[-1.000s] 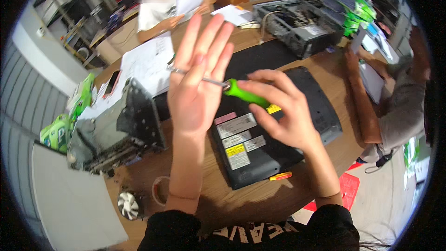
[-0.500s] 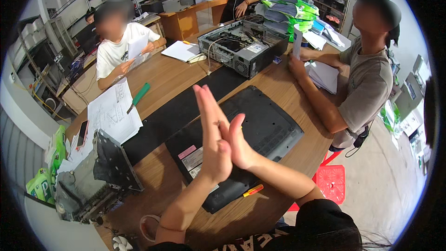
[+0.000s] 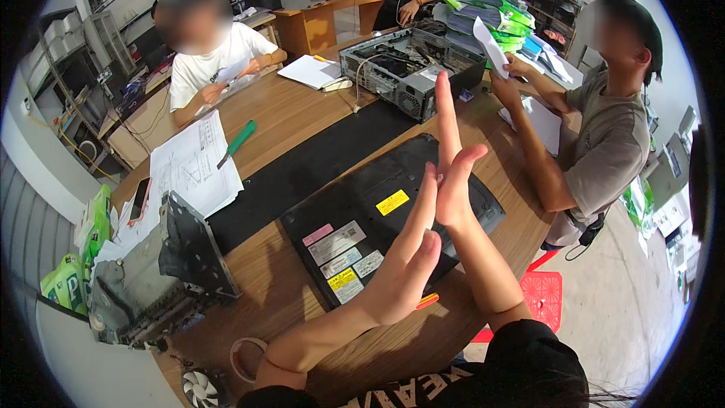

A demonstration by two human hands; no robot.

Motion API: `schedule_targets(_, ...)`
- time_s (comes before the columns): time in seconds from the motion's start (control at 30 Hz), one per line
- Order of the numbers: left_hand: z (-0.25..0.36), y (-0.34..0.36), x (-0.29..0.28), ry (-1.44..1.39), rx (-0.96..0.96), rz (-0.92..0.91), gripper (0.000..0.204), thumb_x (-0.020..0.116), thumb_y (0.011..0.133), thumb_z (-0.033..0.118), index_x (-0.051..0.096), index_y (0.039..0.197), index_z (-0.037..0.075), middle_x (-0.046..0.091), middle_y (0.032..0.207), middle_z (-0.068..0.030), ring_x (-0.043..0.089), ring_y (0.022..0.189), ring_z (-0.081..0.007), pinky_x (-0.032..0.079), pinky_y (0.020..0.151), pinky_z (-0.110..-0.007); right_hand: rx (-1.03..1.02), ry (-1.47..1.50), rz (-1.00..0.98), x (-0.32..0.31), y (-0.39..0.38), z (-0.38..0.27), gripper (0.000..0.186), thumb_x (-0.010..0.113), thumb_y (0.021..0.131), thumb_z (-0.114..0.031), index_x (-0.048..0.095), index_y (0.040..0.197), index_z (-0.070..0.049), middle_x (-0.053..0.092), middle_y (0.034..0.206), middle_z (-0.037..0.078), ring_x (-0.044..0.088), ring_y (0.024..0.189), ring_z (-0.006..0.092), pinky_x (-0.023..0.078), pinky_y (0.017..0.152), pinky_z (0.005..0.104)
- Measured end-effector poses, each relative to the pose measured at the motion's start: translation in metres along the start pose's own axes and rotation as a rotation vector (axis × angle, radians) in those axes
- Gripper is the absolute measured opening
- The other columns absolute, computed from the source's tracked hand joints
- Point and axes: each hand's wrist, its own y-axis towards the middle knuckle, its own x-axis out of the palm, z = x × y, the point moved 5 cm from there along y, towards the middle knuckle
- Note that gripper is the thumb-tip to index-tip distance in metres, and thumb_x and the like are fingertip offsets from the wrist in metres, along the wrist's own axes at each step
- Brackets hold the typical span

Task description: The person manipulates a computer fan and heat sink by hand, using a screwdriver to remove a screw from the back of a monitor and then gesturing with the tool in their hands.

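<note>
My left hand (image 3: 404,276) and my right hand (image 3: 453,189) are raised over the table, palms facing and fingers stretched out straight. The left fingers press against the right palm, and neither hand holds anything that I can see. Below them lies a black laptop (image 3: 362,219), bottom side up, with white, pink and yellow stickers on its underside. My hands and forearms hide part of its middle and right side. Beside its near edge an orange-and-yellow handle (image 3: 427,301) shows, partly covered by my left hand.
Around the wooden table are an opened computer case (image 3: 408,68), a grey metal chassis (image 3: 166,272), papers (image 3: 196,159), a green-handled knife (image 3: 240,140), a phone (image 3: 140,200), a tape roll (image 3: 245,359) and a fan (image 3: 201,389). Two people across hold papers; a red stool (image 3: 544,295) stands right.
My hands have shifted right, the right one sliding farther forward past the left. The view has turned slightly, and the right-hand person's paper is raised higher.
</note>
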Motion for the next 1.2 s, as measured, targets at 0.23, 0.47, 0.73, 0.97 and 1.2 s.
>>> schedule_targets(0.23, -0.003, 0.01, -0.013, -0.267, -0.161, 0.078, 0.082, 0.007, 0.095, 0.06, -0.001, 0.146, -0.003, -0.002, 0.156, -0.0134, -0.002, 0.144, -0.0233, 0.0, 0.115, -0.036, -0.019, -0.224, -0.027, 0.01, -0.011, 0.003, 0.101, -0.006, 0.079, -0.077, 0.011, 0.15, -0.008, 0.004, 0.155, 0.019, 0.008, 0.143, 0.0367, 0.0, 0.108, 0.0617)
schedule_targets(0.47, 0.003, 0.008, -0.016, -0.186, -0.133, 0.029, 0.084, 0.004, 0.094, 0.061, 0.0, 0.146, -0.005, -0.001, 0.155, -0.0147, 0.0, 0.144, -0.0241, 0.0, 0.115, -0.037, 0.023, -0.242, -0.009, 0.009, -0.008, 0.016, 0.1, -0.009, 0.078, -0.077, 0.012, 0.15, -0.009, 0.003, 0.155, 0.019, 0.01, 0.142, 0.0373, 0.003, 0.107, 0.0629)
schedule_targets(0.73, 0.018, 0.0, -0.024, -0.842, -0.323, 0.732, 0.093, 0.021, 0.091, 0.068, 0.008, 0.145, -0.007, 0.01, 0.154, -0.0182, 0.009, 0.143, -0.0278, 0.005, 0.116, -0.039, -0.065, -0.42, -0.073, 0.015, 0.003, 0.009, 0.098, 0.019, 0.082, -0.075, 0.012, 0.148, -0.003, 0.002, 0.154, 0.023, 0.0, 0.143, 0.0395, 0.005, 0.102, 0.0695)
schedule_targets(0.97, 0.003, 0.001, 0.025, -0.155, -0.27, 0.151, 0.091, 0.031, 0.087, 0.071, 0.013, 0.148, 0.006, 0.014, 0.154, -0.0121, 0.007, 0.142, -0.0354, 0.004, 0.116, -0.043, -0.042, -0.258, 0.068, -0.024, -0.019, 0.017, 0.097, 0.021, 0.086, -0.068, 0.033, 0.13, 0.017, 0.018, 0.143, 0.038, 0.015, 0.139, 0.0456, -0.004, 0.098, 0.0756)
schedule_targets(1.2, -0.004, -0.001, 0.025, -0.08, -0.068, 0.369, 0.049, 0.039, 0.099, 0.04, 0.04, 0.135, 0.007, 0.034, 0.145, -0.0104, 0.028, 0.134, -0.0242, 0.017, 0.113, -0.04, -0.091, -0.177, 0.241, 0.011, -0.019, 0.041, 0.087, 0.046, 0.078, -0.056, 0.044, 0.119, 0.02, 0.029, 0.136, 0.04, 0.024, 0.135, 0.0474, -0.006, 0.1, 0.0756)
